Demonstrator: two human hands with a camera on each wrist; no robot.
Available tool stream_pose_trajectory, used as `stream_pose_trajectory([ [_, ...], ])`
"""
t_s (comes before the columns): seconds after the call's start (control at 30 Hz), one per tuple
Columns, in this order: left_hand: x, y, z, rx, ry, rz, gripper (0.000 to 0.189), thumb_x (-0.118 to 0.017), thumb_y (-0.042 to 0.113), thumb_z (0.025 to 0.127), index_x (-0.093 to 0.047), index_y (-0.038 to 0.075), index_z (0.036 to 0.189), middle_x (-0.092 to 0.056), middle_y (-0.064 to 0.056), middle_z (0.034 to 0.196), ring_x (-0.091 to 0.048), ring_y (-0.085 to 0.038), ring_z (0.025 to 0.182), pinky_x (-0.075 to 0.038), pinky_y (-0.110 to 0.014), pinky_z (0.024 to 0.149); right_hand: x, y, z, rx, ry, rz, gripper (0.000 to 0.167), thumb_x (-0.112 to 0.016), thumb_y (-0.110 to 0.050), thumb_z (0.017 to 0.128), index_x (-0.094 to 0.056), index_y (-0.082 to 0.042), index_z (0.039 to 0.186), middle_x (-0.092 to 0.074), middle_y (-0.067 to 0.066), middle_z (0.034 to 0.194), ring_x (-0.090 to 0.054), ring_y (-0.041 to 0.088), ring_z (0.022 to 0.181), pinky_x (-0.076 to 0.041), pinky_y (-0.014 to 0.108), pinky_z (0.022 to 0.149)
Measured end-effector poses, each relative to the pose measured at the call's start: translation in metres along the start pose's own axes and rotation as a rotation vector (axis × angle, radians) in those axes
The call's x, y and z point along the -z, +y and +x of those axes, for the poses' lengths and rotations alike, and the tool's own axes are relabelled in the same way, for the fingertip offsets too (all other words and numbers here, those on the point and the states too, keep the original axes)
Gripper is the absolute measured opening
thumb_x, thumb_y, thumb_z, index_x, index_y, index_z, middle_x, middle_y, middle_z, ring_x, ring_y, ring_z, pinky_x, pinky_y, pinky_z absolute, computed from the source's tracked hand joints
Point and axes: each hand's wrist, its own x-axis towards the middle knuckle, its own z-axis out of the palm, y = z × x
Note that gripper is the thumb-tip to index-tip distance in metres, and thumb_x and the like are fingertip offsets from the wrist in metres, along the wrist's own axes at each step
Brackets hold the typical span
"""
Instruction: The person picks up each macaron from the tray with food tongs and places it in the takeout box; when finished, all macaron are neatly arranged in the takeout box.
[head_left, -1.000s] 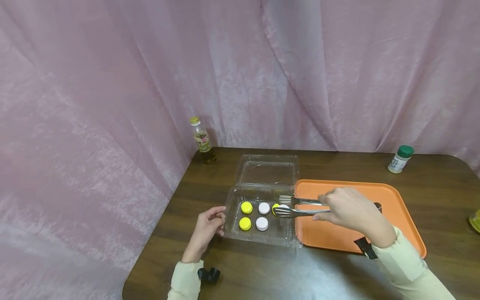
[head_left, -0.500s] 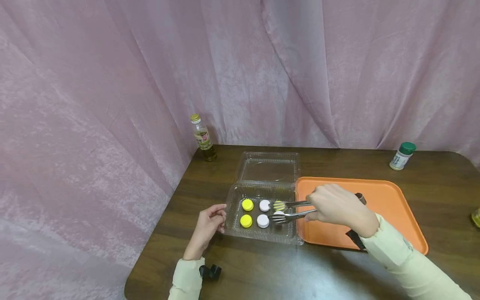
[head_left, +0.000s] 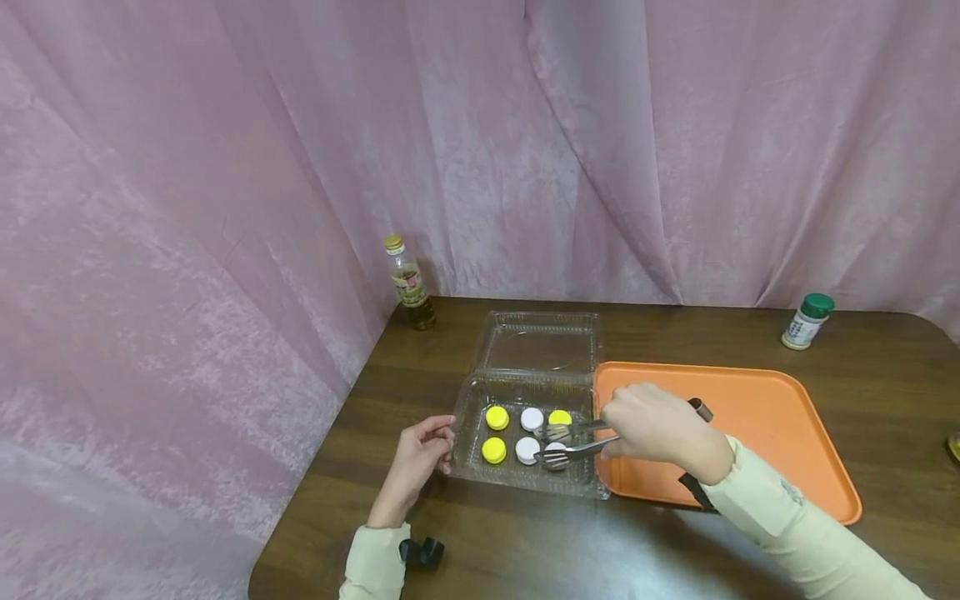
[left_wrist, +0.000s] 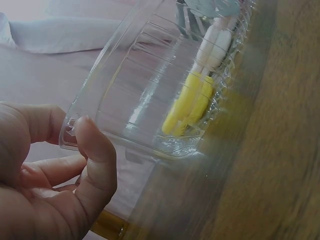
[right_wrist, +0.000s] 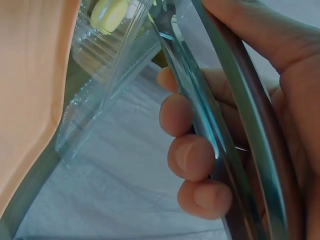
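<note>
In the head view, my left hand [head_left: 417, 462] pinches the left rim of a clear plastic container [head_left: 468, 475] between thumb and finger. Its hinged lid [head_left: 536, 346] lies back, away from me. Inside sit yellow macarons [head_left: 494, 451] and white macarons [head_left: 528, 451] in two rows. My right hand [head_left: 660, 425] grips metal tongs [head_left: 585, 451], their tips reaching into the container's right side. A white macaron [head_left: 556, 448] there is partly hidden by the lower tip; the upper tip lies just before a yellow macaron [head_left: 559, 417]. In the right wrist view, fingers curl round both tong arms.
An orange tray [head_left: 765, 433] adjoins the container on its right. At the back left stands an oil bottle [head_left: 410, 287], and a green-capped shaker [head_left: 807, 322] is at the back right. Another bottle [head_left: 954, 447] is cut off at the right edge.
My right hand and the tongs have shifted left and toward me. The white macaron at the tips has come down from beside the yellow one to the front row. My left hand stays put.
</note>
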Motion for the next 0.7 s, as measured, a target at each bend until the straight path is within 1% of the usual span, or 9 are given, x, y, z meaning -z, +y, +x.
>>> stream_pose_trajectory([
  [0.13,-0.001,0.000,0.001,-0.006,-0.003,0.010,0.041,-0.051,-0.014,0.085,-0.058,-0.015,0.126,-0.058,-0.020,0.093,-0.051,-0.015,0.063,-0.048,-0.022,0.048,0.000,-0.002,-0.001,-0.017,0.004,-0.001,0.049,-0.090,-0.035,0.072,-0.046,-0.022,0.055,-0.028,-0.013,0.056,-0.024,0.003,0.050,-0.026,0.021,0.044],
  [0.37,-0.001,0.000,0.003,-0.003,-0.001,0.004,0.041,-0.050,-0.016,0.085,-0.060,-0.014,0.124,-0.059,-0.019,0.092,-0.052,-0.014,0.063,-0.049,-0.023,0.048,0.006,-0.005,-0.002,-0.047,-0.009,-0.004,0.043,-0.089,-0.036,0.073,-0.051,-0.020,0.058,-0.039,-0.009,0.056,-0.031,0.006,0.050,-0.031,0.023,0.043],
  [0.47,-0.001,0.000,0.003,-0.002,-0.001,-0.005,0.041,-0.050,-0.016,0.084,-0.061,-0.014,0.124,-0.059,-0.019,0.092,-0.051,-0.014,0.063,-0.048,-0.023,0.048,0.010,-0.006,-0.003,-0.065,-0.021,0.010,0.042,-0.089,-0.036,0.074,-0.053,-0.019,0.059,-0.041,-0.009,0.056,-0.032,0.006,0.050,-0.032,0.023,0.044],
  [0.6,-0.001,-0.001,0.002,-0.007,0.003,-0.013,0.040,-0.050,-0.016,0.084,-0.061,-0.014,0.123,-0.058,-0.017,0.090,-0.051,-0.014,0.063,-0.048,-0.022,0.048,0.016,-0.007,-0.005,-0.094,-0.017,0.055,0.043,-0.088,-0.038,0.074,-0.052,-0.021,0.058,-0.037,-0.011,0.056,-0.030,0.004,0.051,-0.029,0.022,0.045],
  [0.7,0.000,-0.002,0.001,-0.010,0.010,-0.011,0.039,-0.051,-0.016,0.085,-0.061,-0.014,0.122,-0.058,-0.016,0.090,-0.051,-0.014,0.063,-0.048,-0.022,0.048,0.018,-0.005,-0.008,-0.138,-0.004,0.113,0.044,-0.087,-0.041,0.075,-0.050,-0.022,0.058,-0.032,-0.012,0.056,-0.027,0.004,0.051,-0.025,0.021,0.045],
])
